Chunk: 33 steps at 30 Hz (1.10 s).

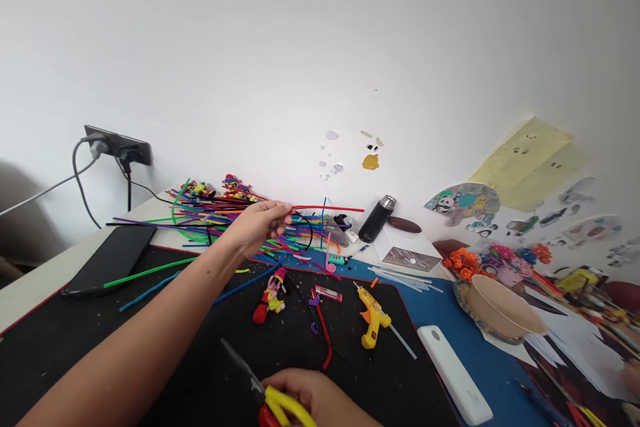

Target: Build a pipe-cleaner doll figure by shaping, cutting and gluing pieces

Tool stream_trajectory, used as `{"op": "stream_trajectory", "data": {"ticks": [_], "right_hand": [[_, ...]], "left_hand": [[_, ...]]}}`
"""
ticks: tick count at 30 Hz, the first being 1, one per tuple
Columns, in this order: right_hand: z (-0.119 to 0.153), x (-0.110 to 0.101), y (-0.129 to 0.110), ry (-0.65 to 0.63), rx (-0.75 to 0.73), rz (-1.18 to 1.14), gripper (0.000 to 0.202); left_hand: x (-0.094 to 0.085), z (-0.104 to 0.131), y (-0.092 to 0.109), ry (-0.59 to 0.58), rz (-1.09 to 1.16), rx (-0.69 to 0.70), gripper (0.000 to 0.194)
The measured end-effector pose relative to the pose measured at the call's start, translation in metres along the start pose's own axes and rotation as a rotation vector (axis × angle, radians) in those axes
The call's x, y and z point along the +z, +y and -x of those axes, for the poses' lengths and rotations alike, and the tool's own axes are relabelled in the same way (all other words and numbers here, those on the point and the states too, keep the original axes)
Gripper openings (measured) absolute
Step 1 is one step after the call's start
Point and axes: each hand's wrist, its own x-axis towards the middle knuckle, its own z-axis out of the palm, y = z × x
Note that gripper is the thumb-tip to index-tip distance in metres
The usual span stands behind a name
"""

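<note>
My left hand (265, 223) reaches over the heap of coloured pipe cleaners (200, 213) by the wall. Its thumb and fingertips are pinched on one end of a red pipe cleaner (330, 208), which sticks out to the right. At the bottom edge my right hand (310, 390) grips scissors (280, 407) with yellow and red handles, their blade pointing up and left. On the black mat between them lies a small pipe-cleaner figure (273, 297) in red, yellow and pink. A bent red pipe cleaner (324, 333) lies to its right.
A yellow glue gun (373, 320) rests on the mat's right side, beside a white oblong case (455, 373). A black flask (377, 219) leans near a white box (407, 247). Left lies a phone (113, 257), below the plugged-in socket (117, 145). A bowl (505, 307) stands right.
</note>
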Motion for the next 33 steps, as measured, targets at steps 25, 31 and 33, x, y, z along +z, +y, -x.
{"op": "stream_trajectory", "data": {"ticks": [25, 31, 33], "right_hand": [[-0.049, -0.035, -0.07, 0.09, -0.538, -0.308, 0.084], [-0.064, -0.04, -0.067, 0.14, -0.619, -0.309, 0.082], [-0.064, -0.044, -0.061, 0.194, -0.636, -0.28, 0.081]], "left_hand": [[0.003, -0.006, -0.019, 0.225, -0.006, 0.043, 0.037], [0.006, -0.005, -0.021, 0.254, -0.031, 0.072, 0.035], [0.008, -0.004, -0.023, 0.254, -0.055, 0.083, 0.036]]}}
